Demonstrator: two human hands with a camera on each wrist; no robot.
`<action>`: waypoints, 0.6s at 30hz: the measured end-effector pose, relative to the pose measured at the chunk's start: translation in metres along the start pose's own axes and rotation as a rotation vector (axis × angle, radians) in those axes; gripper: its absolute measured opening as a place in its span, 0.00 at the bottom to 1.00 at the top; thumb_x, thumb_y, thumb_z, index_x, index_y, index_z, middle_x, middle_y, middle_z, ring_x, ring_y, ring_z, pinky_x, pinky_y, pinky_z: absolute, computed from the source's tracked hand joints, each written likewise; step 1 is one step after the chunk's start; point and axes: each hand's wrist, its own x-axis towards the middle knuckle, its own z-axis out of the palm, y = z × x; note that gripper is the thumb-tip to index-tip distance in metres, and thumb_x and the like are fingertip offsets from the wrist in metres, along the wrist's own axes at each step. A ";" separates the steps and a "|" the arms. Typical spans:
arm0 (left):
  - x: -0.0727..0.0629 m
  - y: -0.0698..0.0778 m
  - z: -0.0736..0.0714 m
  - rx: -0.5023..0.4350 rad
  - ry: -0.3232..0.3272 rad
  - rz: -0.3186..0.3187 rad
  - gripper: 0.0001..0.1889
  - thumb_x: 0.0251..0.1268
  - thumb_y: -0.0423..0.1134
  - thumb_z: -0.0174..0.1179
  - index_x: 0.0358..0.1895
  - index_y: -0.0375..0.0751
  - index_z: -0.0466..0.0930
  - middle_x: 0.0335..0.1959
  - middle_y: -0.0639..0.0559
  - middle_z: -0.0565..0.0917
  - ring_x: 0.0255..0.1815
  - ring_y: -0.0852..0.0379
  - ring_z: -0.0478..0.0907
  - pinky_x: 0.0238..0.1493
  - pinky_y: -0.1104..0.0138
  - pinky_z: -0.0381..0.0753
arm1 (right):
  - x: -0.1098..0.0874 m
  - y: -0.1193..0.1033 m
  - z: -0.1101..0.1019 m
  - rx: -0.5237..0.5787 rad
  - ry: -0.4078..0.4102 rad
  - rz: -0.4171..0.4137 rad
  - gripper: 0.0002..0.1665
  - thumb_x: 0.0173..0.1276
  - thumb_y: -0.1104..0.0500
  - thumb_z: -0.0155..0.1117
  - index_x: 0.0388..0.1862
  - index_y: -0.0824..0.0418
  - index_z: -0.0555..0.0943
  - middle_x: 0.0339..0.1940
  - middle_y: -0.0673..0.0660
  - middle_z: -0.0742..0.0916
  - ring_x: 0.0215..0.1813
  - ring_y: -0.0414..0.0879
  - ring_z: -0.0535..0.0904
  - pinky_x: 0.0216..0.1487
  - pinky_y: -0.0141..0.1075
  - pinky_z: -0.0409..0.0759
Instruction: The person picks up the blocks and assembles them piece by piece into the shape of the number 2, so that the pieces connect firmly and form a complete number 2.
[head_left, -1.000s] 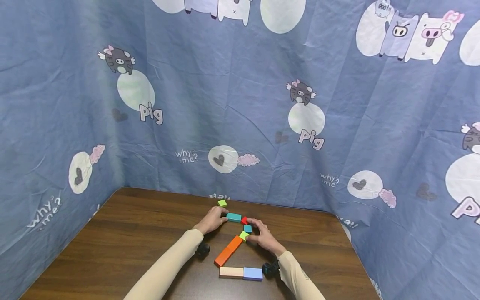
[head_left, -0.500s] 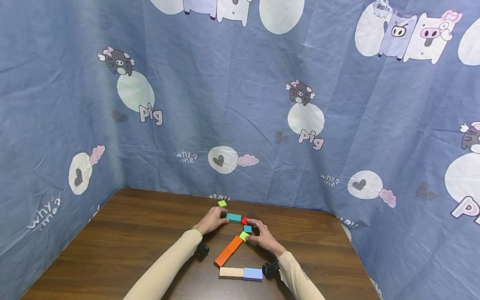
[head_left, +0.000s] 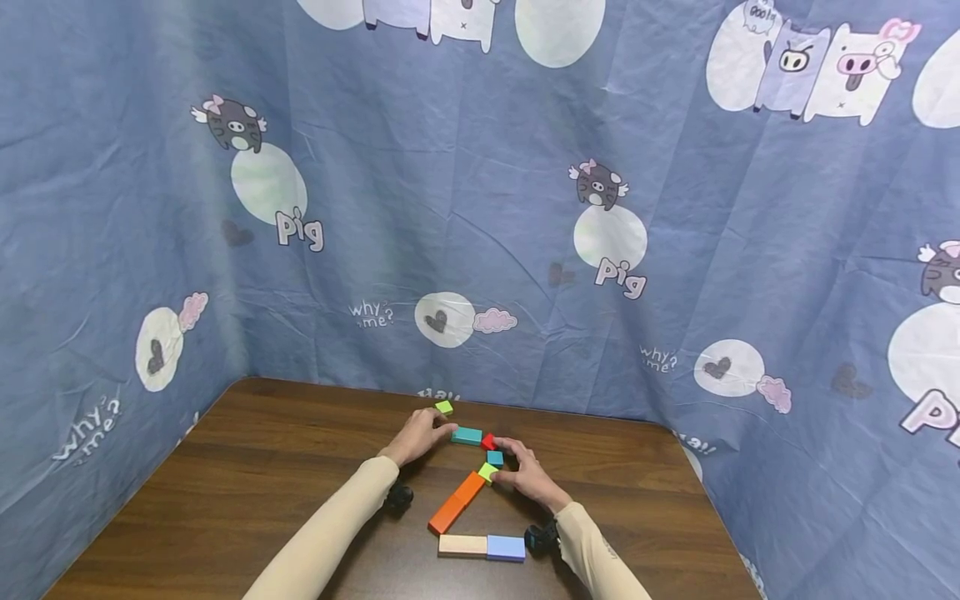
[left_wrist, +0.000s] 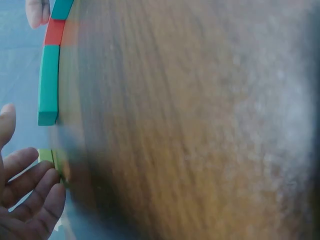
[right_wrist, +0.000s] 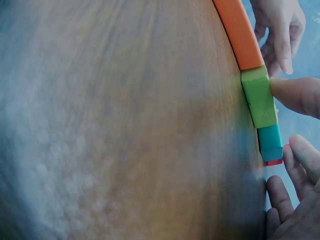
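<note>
My left hand is just left of the long teal block, its thumb near the block's left end. In the left wrist view, the fingers are spread with nothing between them and overlap a lime green block. My right hand lies right of the short row of blocks. In the right wrist view, its thumb is right at the edge of another lime green block. Its index finger is beside the small teal cube. A red block joins that cube to the long teal block.
Two orange blocks run end to end diagonally toward the front. Nearer still, a natural wood block lies end to end with a blue block. A blue printed cloth hangs behind the brown table.
My left hand has drawn slightly left, away from the long teal block, and its fingers have come off that block's end. The right hand and the blocks look the same.
</note>
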 end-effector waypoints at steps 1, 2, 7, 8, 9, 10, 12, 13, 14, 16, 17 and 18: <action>0.000 -0.001 0.000 -0.003 0.014 -0.005 0.16 0.63 0.50 0.63 0.42 0.40 0.85 0.41 0.49 0.85 0.44 0.53 0.81 0.47 0.58 0.79 | 0.000 0.000 0.000 -0.002 0.000 -0.001 0.38 0.59 0.55 0.71 0.68 0.55 0.69 0.68 0.57 0.72 0.66 0.57 0.62 0.61 0.56 0.58; 0.000 -0.001 -0.001 -0.001 0.034 -0.007 0.15 0.63 0.50 0.63 0.41 0.40 0.84 0.40 0.49 0.85 0.43 0.53 0.81 0.46 0.58 0.79 | 0.000 0.000 0.000 -0.002 -0.001 0.000 0.38 0.59 0.55 0.71 0.68 0.55 0.69 0.68 0.57 0.72 0.66 0.57 0.62 0.62 0.55 0.57; 0.003 -0.004 0.000 0.011 0.107 -0.043 0.12 0.63 0.44 0.64 0.41 0.39 0.82 0.38 0.47 0.83 0.39 0.52 0.80 0.42 0.57 0.78 | 0.000 0.002 -0.001 -0.005 0.011 -0.011 0.38 0.58 0.56 0.72 0.67 0.56 0.69 0.68 0.58 0.73 0.65 0.58 0.62 0.62 0.56 0.58; 0.004 -0.004 0.000 0.007 0.116 -0.054 0.11 0.63 0.43 0.64 0.41 0.38 0.81 0.38 0.46 0.83 0.40 0.51 0.80 0.42 0.57 0.78 | 0.000 0.002 -0.001 -0.005 0.014 -0.015 0.38 0.58 0.57 0.72 0.67 0.56 0.70 0.67 0.59 0.73 0.65 0.58 0.62 0.62 0.56 0.58; 0.005 -0.004 0.000 0.001 0.117 -0.066 0.11 0.63 0.42 0.64 0.41 0.38 0.81 0.38 0.46 0.82 0.40 0.51 0.80 0.42 0.56 0.78 | 0.001 0.003 -0.001 -0.006 0.017 -0.019 0.38 0.58 0.57 0.72 0.67 0.57 0.70 0.67 0.59 0.73 0.65 0.59 0.62 0.62 0.56 0.57; 0.006 -0.004 -0.001 -0.008 0.117 -0.081 0.11 0.63 0.41 0.64 0.41 0.37 0.81 0.39 0.45 0.82 0.40 0.50 0.80 0.43 0.56 0.78 | 0.001 0.003 -0.001 -0.002 0.020 -0.019 0.38 0.58 0.57 0.72 0.67 0.57 0.70 0.67 0.59 0.73 0.66 0.59 0.63 0.62 0.56 0.57; 0.008 -0.005 -0.001 -0.025 0.116 -0.106 0.11 0.63 0.40 0.64 0.43 0.37 0.81 0.41 0.44 0.82 0.42 0.49 0.80 0.44 0.55 0.78 | 0.002 0.004 -0.001 -0.004 0.027 -0.033 0.38 0.58 0.57 0.72 0.67 0.58 0.70 0.67 0.60 0.73 0.66 0.60 0.63 0.63 0.57 0.55; 0.010 -0.005 -0.002 -0.036 0.115 -0.115 0.11 0.63 0.39 0.64 0.44 0.36 0.80 0.41 0.43 0.82 0.42 0.48 0.80 0.44 0.55 0.78 | 0.002 0.004 -0.001 -0.003 0.029 -0.037 0.38 0.57 0.57 0.72 0.67 0.58 0.70 0.67 0.60 0.73 0.66 0.60 0.63 0.64 0.57 0.55; 0.010 -0.005 -0.002 -0.044 0.115 -0.127 0.12 0.63 0.39 0.64 0.45 0.35 0.80 0.42 0.42 0.82 0.43 0.48 0.80 0.44 0.55 0.78 | 0.002 0.004 0.000 -0.007 0.029 -0.040 0.38 0.57 0.57 0.73 0.66 0.58 0.70 0.67 0.60 0.73 0.66 0.60 0.64 0.64 0.56 0.54; 0.012 -0.006 -0.002 -0.054 0.116 -0.146 0.13 0.63 0.38 0.64 0.47 0.34 0.80 0.44 0.41 0.81 0.44 0.47 0.79 0.45 0.55 0.78 | 0.003 0.004 0.000 -0.015 0.030 -0.046 0.38 0.58 0.57 0.72 0.66 0.59 0.70 0.67 0.60 0.74 0.66 0.60 0.64 0.63 0.56 0.55; 0.013 -0.007 -0.002 -0.057 0.118 -0.152 0.14 0.63 0.38 0.64 0.48 0.33 0.80 0.45 0.40 0.81 0.45 0.47 0.79 0.45 0.55 0.78 | 0.003 0.004 0.000 -0.020 0.028 -0.047 0.38 0.58 0.57 0.72 0.67 0.59 0.70 0.67 0.60 0.74 0.66 0.59 0.64 0.63 0.55 0.55; 0.014 -0.007 -0.002 -0.058 0.121 -0.157 0.15 0.63 0.38 0.64 0.49 0.32 0.79 0.46 0.39 0.81 0.46 0.46 0.79 0.45 0.54 0.78 | 0.003 0.003 0.001 -0.022 0.025 -0.048 0.38 0.58 0.56 0.72 0.67 0.59 0.70 0.67 0.60 0.74 0.66 0.59 0.64 0.63 0.55 0.55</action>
